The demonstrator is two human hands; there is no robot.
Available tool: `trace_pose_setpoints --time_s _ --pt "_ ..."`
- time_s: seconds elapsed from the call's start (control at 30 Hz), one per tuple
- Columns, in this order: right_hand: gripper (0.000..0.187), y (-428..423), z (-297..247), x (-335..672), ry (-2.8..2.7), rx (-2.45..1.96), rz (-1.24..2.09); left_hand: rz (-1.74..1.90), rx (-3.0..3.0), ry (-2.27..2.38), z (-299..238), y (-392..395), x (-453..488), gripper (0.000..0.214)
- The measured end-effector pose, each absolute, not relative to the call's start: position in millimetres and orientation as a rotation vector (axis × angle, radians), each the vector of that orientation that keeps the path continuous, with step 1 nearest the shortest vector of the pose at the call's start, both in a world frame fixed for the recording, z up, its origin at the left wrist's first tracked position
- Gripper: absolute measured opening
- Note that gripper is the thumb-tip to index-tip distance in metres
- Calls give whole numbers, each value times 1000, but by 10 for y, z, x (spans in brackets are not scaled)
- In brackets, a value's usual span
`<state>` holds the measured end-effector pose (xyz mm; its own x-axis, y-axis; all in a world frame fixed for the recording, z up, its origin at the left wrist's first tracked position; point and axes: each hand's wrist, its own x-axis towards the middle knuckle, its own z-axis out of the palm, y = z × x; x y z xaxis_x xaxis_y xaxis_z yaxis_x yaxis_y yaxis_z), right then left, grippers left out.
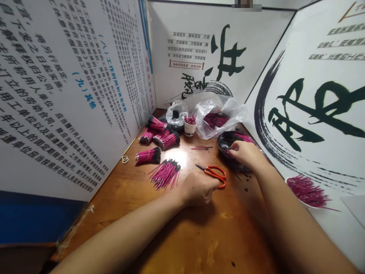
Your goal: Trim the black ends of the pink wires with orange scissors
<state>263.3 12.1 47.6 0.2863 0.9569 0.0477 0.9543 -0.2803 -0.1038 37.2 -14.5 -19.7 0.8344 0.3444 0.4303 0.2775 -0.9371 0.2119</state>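
My left hand (198, 188) rests knuckles-up on the wooden table (171, 236), fingers curled under beside the handles of orange scissors (213, 174); what it holds, if anything, is hidden. My right hand (243, 152) reaches into a dark bag of pink wires (232, 140), fingers bent down among them. A loose fan of pink wires (165, 173) lies just left of my left hand.
Several banded bundles of pink wires (158, 137) lie at the back left. A white cup of wires (189, 125) and clear plastic bags (216, 118) stand behind. A white dish of wires (306, 192) sits at right. Printed boards wall three sides. A rubber band (124, 160) lies at left.
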Motion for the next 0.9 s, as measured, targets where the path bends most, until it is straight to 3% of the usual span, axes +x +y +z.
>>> trace_pose_setpoints --time_s 0.23,0.9 --pt "27 501 435 2667 -1961 -2590 265 585 2943 361 -211 -300 421 6" --pt "30 673 363 2647 -2056 -2665 333 398 2886 346 -131 -373 438 4"
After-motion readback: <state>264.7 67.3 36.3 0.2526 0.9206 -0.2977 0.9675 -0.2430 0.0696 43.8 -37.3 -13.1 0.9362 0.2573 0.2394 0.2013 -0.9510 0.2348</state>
